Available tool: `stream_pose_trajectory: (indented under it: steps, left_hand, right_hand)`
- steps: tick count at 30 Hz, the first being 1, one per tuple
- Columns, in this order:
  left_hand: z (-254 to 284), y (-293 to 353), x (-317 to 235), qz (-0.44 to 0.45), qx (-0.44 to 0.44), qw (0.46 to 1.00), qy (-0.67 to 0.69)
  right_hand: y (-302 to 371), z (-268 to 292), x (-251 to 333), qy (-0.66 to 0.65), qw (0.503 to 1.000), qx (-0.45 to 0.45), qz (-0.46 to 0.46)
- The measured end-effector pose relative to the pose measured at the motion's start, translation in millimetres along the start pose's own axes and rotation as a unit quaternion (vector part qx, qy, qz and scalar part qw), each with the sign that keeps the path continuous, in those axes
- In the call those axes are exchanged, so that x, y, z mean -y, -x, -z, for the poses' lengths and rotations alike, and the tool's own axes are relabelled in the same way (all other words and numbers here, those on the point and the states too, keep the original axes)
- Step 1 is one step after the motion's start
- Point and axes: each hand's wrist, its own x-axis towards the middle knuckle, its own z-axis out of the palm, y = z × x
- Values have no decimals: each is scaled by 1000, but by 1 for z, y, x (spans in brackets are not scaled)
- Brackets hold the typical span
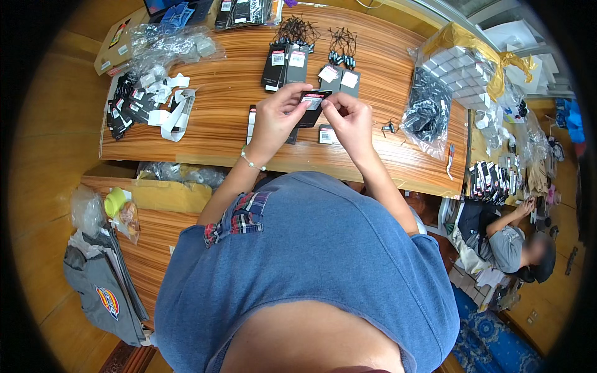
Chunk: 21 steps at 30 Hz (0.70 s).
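My left hand (277, 124) is closed on a black hang tag (307, 118), holding it by its left side above the table. A white sticker with a red band (312, 100) lies at the tag's upper part. My right hand (351, 123) pinches at the tag's upper right edge, thumb against fingers; whether it grips the card or the sticker's corner, I cannot tell. Below my hands, a dark card with white labels (251, 127) and a small labelled tag (327, 134) lie on the wood, partly covered. Beyond them rest stacks of black tags (273, 73) and grey tags (340, 85) with black strings (343, 48).
At the left are heaped black tags (127, 107), a curled white label strip (180, 118) and clear plastic bags (168, 46). At the right lie a bag of black strings (428, 109), wrapped small white boxes (457, 68) and a thin tool (450, 163). Another person (513, 245) sits far right.
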Motion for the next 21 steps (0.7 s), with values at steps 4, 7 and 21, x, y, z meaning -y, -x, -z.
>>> stream_pose_trajectory:
  steps: [4, 7, 21]
  left_hand:
    - [-4, 0, -3, 8, 11, 1000, -1]
    - [-4, -3, -2, 16, 25, 1000, -6]
    - [-6, -13, -3, 20, 25, 999, -7]
  right_hand:
    - [0, 0, 1, 20, 1000, -7, 7]
    - [-2, 1, 0, 29, 1000, 2, 7]
    - [-8, -5, -13, -57, 997, -16, -46]
